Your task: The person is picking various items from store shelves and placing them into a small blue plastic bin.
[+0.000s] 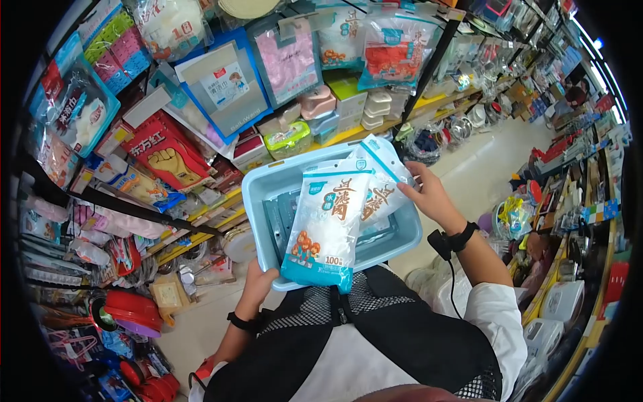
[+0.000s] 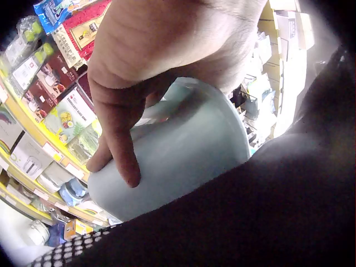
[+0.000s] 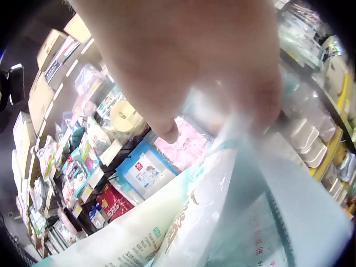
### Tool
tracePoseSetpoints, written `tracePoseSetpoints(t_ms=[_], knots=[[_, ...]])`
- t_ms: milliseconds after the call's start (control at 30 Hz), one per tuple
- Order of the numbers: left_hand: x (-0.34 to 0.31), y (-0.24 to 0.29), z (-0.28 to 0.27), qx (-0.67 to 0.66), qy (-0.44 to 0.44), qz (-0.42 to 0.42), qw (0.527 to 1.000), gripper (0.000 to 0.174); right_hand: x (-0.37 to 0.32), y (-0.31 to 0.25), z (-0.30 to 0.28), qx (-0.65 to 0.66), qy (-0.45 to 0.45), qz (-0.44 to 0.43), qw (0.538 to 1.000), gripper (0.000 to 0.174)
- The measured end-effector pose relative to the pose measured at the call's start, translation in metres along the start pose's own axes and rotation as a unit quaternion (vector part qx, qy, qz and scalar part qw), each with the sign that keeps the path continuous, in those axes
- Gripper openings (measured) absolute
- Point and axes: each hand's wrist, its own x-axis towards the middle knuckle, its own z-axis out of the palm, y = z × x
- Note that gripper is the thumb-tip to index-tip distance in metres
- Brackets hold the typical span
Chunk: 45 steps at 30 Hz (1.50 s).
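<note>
A light blue plastic basin is held before the body, its near side against the black vest. My left hand grips its near left corner, thumb at the rim; in the left wrist view the left hand's fingers lie along the outer wall. My right hand pinches the edge of a white and teal packet of sink filter nets at the basin's right side. Another such packet, marked 100, leans in front of it, overlapping the near rim. Darker teal packages lie beneath in the basin.
Shelves of hanging packets stand close ahead, including a blue-edged cloth pack and a red glove pack. Red basins sit low at left. An aisle floor stretches away to the right, goods along both sides.
</note>
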Motion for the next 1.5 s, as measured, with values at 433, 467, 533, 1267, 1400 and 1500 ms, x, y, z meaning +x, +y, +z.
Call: tracePoseSetpoints(t_ms=[433, 467, 533, 1267, 1400, 1500], knots=[[0.023, 0.038, 0.122, 0.049, 0.114, 0.047, 0.991, 0.036, 0.123, 0.029, -0.06, -0.12, -0.184, -0.109, 0.97, 0.048], [0.025, 0.039, 0.132, 0.049, 0.115, 0.053, 0.991, 0.037, 0.125, 0.033, -0.075, -0.183, -0.187, -0.122, 0.957, 0.046], [0.031, 0.044, 0.154, 0.04, 0.134, 0.039, 0.989, 0.039, 0.131, 0.043, -0.095, -0.325, -0.262, -0.172, 0.892, 0.043], [0.016, 0.062, 0.31, -0.004, 0.261, -0.013, 0.965, 0.037, 0.117, 0.021, -0.151, -0.137, -0.218, -0.605, 0.753, 0.045], [0.013, 0.071, 0.318, 0.036, 0.272, -0.029, 0.961, 0.036, 0.126, 0.036, -0.134, -0.072, -0.457, -0.583, 0.668, 0.057], [0.004, 0.063, 0.323, 0.031, 0.29, -0.017, 0.956, 0.035, 0.198, 0.023, -0.109, 0.023, -0.372, -0.514, 0.772, 0.044]])
